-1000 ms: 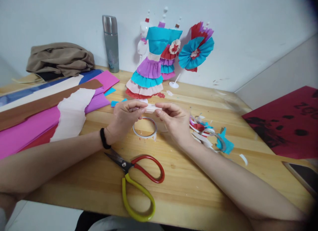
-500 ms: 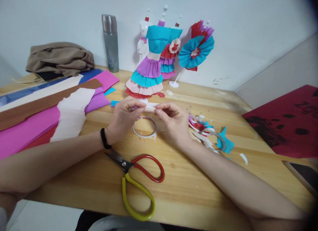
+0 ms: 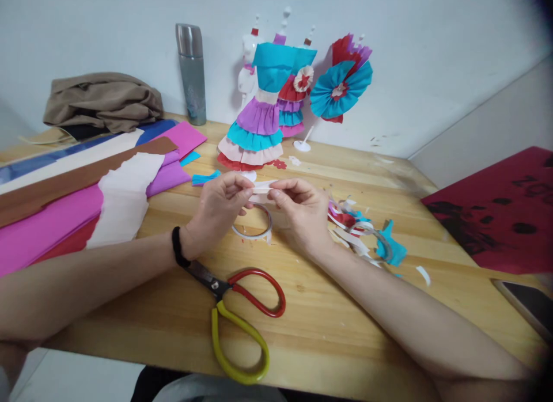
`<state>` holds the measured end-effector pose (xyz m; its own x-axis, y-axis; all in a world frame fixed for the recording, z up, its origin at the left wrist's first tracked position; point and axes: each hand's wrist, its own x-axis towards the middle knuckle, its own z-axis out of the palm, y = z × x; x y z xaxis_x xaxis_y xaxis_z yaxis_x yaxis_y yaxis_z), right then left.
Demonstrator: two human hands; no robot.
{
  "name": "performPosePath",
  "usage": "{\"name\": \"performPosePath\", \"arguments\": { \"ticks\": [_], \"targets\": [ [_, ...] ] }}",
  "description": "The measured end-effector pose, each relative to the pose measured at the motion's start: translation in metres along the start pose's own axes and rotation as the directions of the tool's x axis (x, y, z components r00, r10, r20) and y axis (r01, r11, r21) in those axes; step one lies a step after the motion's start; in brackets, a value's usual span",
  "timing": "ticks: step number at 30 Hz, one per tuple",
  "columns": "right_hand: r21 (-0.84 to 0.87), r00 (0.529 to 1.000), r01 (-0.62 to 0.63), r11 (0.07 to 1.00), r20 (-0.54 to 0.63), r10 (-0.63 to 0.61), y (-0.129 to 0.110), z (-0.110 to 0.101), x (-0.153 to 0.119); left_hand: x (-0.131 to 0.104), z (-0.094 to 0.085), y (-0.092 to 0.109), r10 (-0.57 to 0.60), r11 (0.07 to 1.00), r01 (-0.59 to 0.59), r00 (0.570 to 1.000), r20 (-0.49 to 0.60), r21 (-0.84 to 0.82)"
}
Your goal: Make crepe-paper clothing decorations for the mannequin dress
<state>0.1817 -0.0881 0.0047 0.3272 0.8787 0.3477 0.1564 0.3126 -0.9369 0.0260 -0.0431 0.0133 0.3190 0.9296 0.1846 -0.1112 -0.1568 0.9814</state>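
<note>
Between my two hands, a small pale pink strip of paper (image 3: 261, 190) is held level above the table. My left hand (image 3: 221, 209) pinches its left end between thumb and fingers. At the other end, my right hand (image 3: 300, 209) grips it with thumb and forefinger. Beneath them lies a thin roll of tape (image 3: 254, 236), partly covered by the left hand. Scissors with one red and one yellow handle (image 3: 227, 298) rest nearer to me, their blade tips hidden by my left wrist. A scrap of blue crepe paper (image 3: 205, 178) lies just beyond the left hand.
Sheets of coloured crepe paper (image 3: 86, 209) cover the left side. Paper-dressed mannequin stands (image 3: 263, 114) and a flask (image 3: 192, 82) stand along the wall. Paper scraps (image 3: 354, 226) lie right of my hands. A phone (image 3: 525, 304) is at the right edge.
The left hand's fingers have shifted, with the lower ones now showing under the strip. More of the strip's pale pink face is visible. My right hand stays almost still.
</note>
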Motion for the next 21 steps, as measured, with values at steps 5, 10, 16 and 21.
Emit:
{"name": "performPosePath", "arguments": {
  "ticks": [5,10,16,21],
  "targets": [
    [0.011,1.000,0.003,1.000,-0.013,-0.003,-0.001,0.000,0.000,0.000,0.000,0.006,-0.014,0.996,0.017,0.999,0.033,-0.083],
    [0.034,0.999,-0.032,0.999,-0.009,0.033,-0.002,0.000,0.000,0.001,-0.002,0.009,-0.001,0.993,0.001,1.000,-0.003,-0.114],
    [0.069,0.997,-0.071,0.995,-0.007,0.072,-0.005,0.001,0.000,0.001,0.000,0.013,-0.020,0.993,0.019,1.000,-0.011,-0.112],
    [0.070,0.996,-0.089,0.994,0.001,0.089,-0.006,0.001,-0.001,0.001,0.000,0.011,-0.023,0.995,0.023,1.000,-0.005,-0.102]
  ]
}}
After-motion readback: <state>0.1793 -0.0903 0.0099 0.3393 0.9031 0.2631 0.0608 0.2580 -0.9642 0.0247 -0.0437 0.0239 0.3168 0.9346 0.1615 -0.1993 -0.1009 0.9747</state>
